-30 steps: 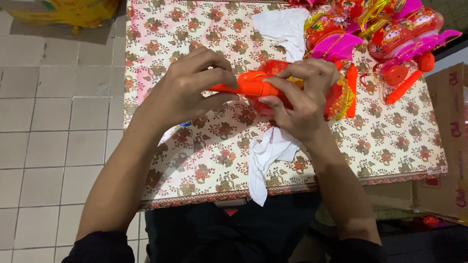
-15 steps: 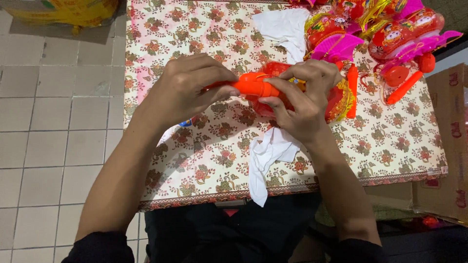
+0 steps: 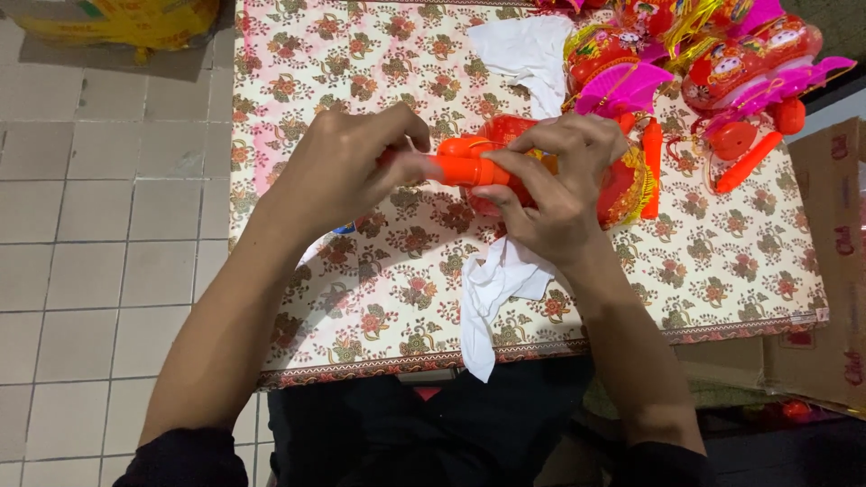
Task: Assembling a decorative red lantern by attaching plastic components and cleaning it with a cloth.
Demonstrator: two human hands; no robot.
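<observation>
Your left hand (image 3: 347,171) is closed around the orange handle (image 3: 469,169), and your right hand (image 3: 550,185) grips the red toy lantern (image 3: 622,185) where the handle meets it, both held just above the floral tablecloth (image 3: 379,289). The joint sits between your palms, so I cannot tell whether it is fully seated; the fitting looks midway. A white cloth (image 3: 492,289) hangs under your right wrist. Beyond your right hand lies a pile of assembled lanterns (image 3: 722,63); right of it, a cardboard box (image 3: 834,252), contents hidden.

a home-style craft spot; floral-clothed table (image 3: 379,298), tiled floor (image 3: 108,225), toy lanterns (image 3: 722,72)
</observation>
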